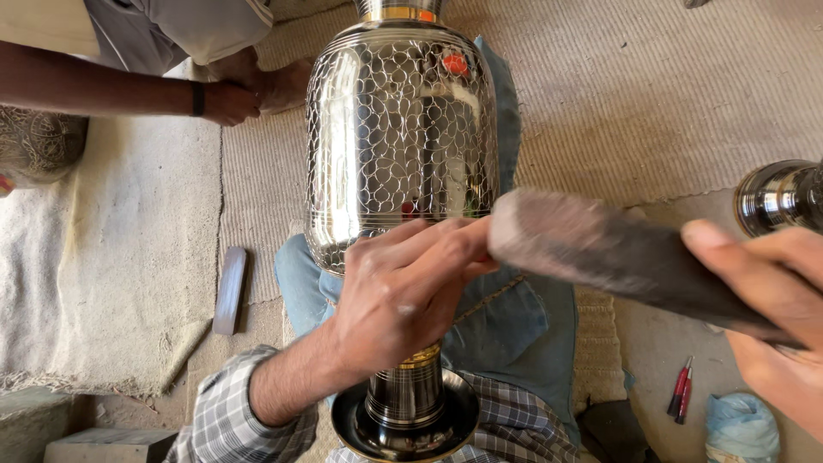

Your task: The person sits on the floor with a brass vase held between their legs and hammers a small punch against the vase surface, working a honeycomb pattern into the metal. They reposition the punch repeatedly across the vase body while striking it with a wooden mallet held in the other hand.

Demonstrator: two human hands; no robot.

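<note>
my left hand (399, 291) palm-down, fingers curled on engraved metal vase (401, 137); my right hand (771, 309) clamped round wooden mallet (617, 257), raised level.

You get bright, even daylight here, with soft shadows on the woven mat (651, 94). The polished vase (401, 129) throws strong white glare and reflections. The wooden mallet (617, 257) and your right hand (771, 326) are motion-blurred and close; edges bend slightly.

Left hand (403, 291) pressed fingers-down on an engraved silver vase (401, 137) lying over blue cloth (506, 317), right hand (771, 317) gripping a dark wooden mallet (600, 253) whose blunt end sits just beside the left fingertips (467, 244).
</note>
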